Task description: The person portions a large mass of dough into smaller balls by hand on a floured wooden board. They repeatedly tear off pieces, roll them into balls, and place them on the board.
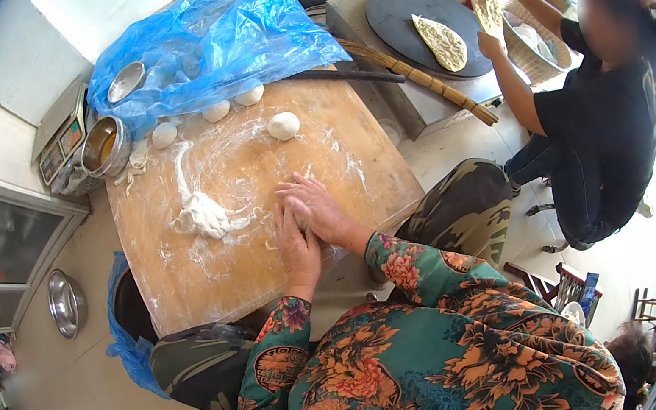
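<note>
Both my hands meet near the front of a floured wooden board (237,283). My left hand (297,242) lies against my right hand (319,208), whose fingers reach over it; whatever is between the palms is hidden. A round dough ball (283,126) sits on the board beyond my hands. To the left lies a rough lump of dough (201,216) with loose flour around it. More dough balls (164,135) rest along the edge of a blue plastic sheet (212,43), which covers the board's far part.
A metal bowl with yellow liquid (103,147) and a scale (60,141) stand left of the board. At right, a bundled straw stick (424,83) lies beside a round black griddle (429,28) with a flatbread (441,42). Another person (600,97) holds up a second flatbread (487,6).
</note>
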Demonstrator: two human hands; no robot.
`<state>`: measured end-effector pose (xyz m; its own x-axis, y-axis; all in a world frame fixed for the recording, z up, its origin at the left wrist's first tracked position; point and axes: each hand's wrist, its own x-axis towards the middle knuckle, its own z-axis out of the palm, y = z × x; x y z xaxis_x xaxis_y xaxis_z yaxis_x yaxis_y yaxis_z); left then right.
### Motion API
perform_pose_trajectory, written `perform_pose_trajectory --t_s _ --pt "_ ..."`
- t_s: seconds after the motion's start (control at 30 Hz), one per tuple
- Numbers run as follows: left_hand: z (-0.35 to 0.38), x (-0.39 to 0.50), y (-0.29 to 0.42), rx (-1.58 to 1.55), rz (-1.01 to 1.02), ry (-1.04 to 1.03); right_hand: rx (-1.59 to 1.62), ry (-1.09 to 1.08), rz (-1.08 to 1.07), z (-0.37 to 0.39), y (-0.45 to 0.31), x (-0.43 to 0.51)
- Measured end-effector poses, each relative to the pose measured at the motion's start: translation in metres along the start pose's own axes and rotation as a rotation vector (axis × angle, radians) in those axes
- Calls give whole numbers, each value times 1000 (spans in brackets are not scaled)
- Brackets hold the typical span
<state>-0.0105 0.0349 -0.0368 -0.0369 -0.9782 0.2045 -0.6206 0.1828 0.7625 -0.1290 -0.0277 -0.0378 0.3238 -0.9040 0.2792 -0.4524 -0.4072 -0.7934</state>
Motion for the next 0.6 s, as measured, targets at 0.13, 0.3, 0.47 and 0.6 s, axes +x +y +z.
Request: perform_pose_trajectory --t_s 0.13,0.3,0.47,0.6 --pt "2 -1 -2 -91 -16 17 -339 60 -112 -8 -2 9" --pt "1 -5 5 22 -39 90 -392 170 -69 1 -9 24" --pt "-10 11 3 36 -13 12 193 42 139 2 -4 30" --pt "-13 18 3 -8 -6 -63 -145 21 -20 -6 -1 29"
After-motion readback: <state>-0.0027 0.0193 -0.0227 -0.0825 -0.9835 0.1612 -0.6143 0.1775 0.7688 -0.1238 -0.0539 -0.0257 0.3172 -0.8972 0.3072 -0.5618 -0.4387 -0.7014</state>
